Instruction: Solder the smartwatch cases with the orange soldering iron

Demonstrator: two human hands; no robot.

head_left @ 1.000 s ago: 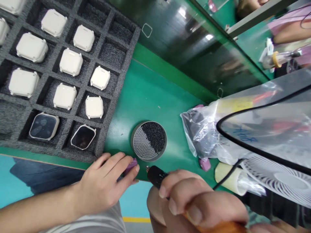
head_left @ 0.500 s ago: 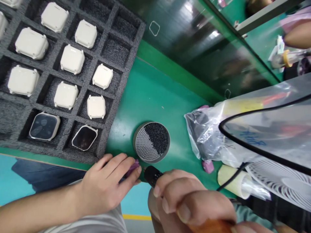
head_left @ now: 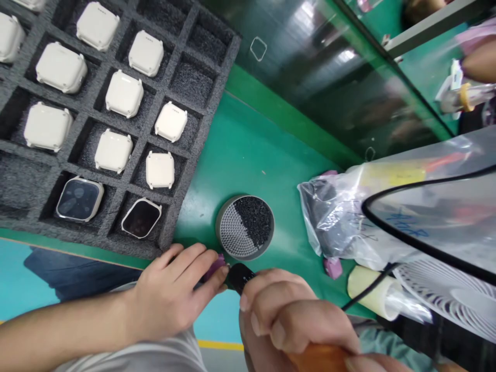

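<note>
My left hand (head_left: pixel 170 292) is pinching a small purple plastic piece (head_left: pixel 216 268) between the thumb and the fingertips, at the edge of the green bench mat (head_left: pixel 248 144), near the round metal dish (head_left: pixel 221 232). This piece seems light and it can slip, so I think it is better to hold it by its sides with soft pressure. My right hand (head_left: pixel 287 320) is clenched around the orange handle (head_left: pixel 318 359) of a hand tool, and its black nose (head_left: pixel 240 276) looks stiff and somewhat heavier, so the handle is the good place to hold. The nose is now just beside the purple piece, but I cannot tell if they touch. One second ago there was a clear gap and a small metal tip was showing; now this tip is hidden. Beyond my hands lies the black foam tray (head_left: pixel 201 67) with white watch cases (head_left: pixel 124 94).
</note>
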